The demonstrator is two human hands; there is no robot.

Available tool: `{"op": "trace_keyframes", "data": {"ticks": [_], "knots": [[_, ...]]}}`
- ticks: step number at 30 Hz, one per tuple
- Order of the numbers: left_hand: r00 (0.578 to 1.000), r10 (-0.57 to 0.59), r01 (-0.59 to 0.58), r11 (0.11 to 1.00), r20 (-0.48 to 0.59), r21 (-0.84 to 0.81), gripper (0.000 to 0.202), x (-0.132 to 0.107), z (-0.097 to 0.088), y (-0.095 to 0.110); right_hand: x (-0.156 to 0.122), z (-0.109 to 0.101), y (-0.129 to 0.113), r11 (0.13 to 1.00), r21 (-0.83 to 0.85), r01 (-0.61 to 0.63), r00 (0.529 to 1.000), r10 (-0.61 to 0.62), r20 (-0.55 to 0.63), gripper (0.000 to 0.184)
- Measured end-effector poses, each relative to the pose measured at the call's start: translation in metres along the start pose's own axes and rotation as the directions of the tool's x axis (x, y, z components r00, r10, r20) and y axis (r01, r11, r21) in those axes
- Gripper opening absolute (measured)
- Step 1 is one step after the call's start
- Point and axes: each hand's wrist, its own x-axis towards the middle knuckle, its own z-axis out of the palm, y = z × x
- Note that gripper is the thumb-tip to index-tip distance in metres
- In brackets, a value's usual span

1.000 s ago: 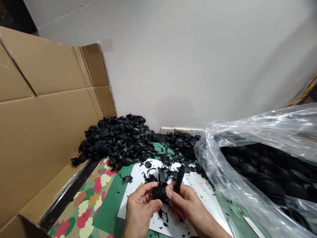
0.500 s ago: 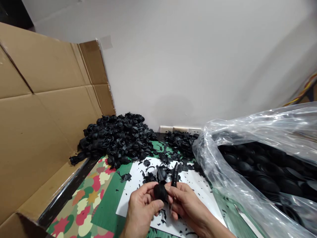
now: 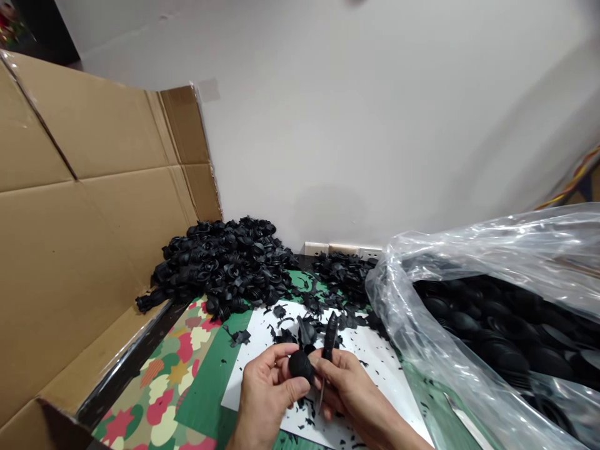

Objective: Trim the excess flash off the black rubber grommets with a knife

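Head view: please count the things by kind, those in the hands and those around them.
Ribbed rubber part, in left hand: 1
Black-handled tool, in right hand: 1
Heaps of black parts: 2
Clear plastic bag: 1
Cardboard box: 1
White sheet: 1
Total: 7

Both hands (image 3: pixel 304 390) grip a black rubber bellows (image 3: pixel 300 365) over white paper (image 3: pixel 375 369).

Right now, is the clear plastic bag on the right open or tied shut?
Open: the plastic bag gapes at its mouth, no knot visible, and black rubber discs lie uncovered inside.
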Motion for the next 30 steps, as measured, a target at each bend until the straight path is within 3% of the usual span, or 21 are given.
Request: {"op": "trace_keyframes", "data": {"ticks": [5, 9, 12, 14, 17, 19, 21, 25, 27, 30], "knots": [[1.000, 0.005, -0.005, 1.000, -0.012, -0.030, 0.036, 0.003, -0.006, -0.003, -0.004, -0.008, -0.013, 0.991, -0.088, 0.105, 0.984, -0.117, -0.136, 0.042], [0.999, 0.023, -0.024, 1.000, -0.048, -0.014, 0.036, 0.006, -0.009, -0.007, -0.008, -0.027, -0.031, 0.895, -0.400, 0.200, 0.921, -0.312, -0.236, 0.046], [0.995, 0.078, -0.077, 0.997, -0.069, 0.021, 0.034, 0.008, -0.009, -0.009, -0.013, -0.039, -0.042, 0.627, -0.747, 0.222, 0.885, -0.451, -0.116, 0.031], [0.991, 0.107, -0.104, 0.994, -0.079, 0.038, 0.034, 0.008, -0.008, -0.009, -0.017, -0.043, -0.046, 0.406, -0.891, 0.202, 0.892, -0.453, -0.004, 0.016], [0.985, 0.143, -0.136, 0.988, -0.097, 0.072, 0.033, 0.007, -0.006, -0.006, -0.023, -0.043, -0.050, 0.107, -0.984, 0.141, 0.927, -0.364, 0.093, 0.029], [0.981, 0.163, -0.153, 0.983, -0.104, 0.100, 0.032, 0.006, -0.005, -0.004, -0.025, -0.043, -0.051, -0.027, -0.994, 0.107, 0.945, -0.309, 0.110, 0.034], [0.978, 0.177, -0.165, 0.980, -0.107, 0.114, 0.032, 0.006, -0.003, -0.002, -0.026, -0.042, -0.053, -0.066, -0.991, 0.113, 0.947, -0.294, 0.128, 0.034], [0.955, 0.287, -0.275, 0.951, -0.070, 0.143, 0.034, 0.011, 0.012, 0.011, -0.026, -0.040, -0.055, -0.040, -0.986, 0.160, 0.926, -0.340, 0.164, 0.032], [0.934, 0.356, -0.352, 0.923, 0.004, 0.158, 0.032, 0.015, 0.031, 0.021, -0.024, -0.040, -0.054, -0.050, -0.984, 0.173, 0.917, -0.355, 0.179, 0.028], [0.909, 0.376, -0.405, 0.899, 0.177, 0.168, 0.032, 0.012, 0.075, 0.038, -0.017, -0.041, -0.051, -0.056, -0.980, 0.191, 0.897, -0.397, 0.197, 0.019]]}}
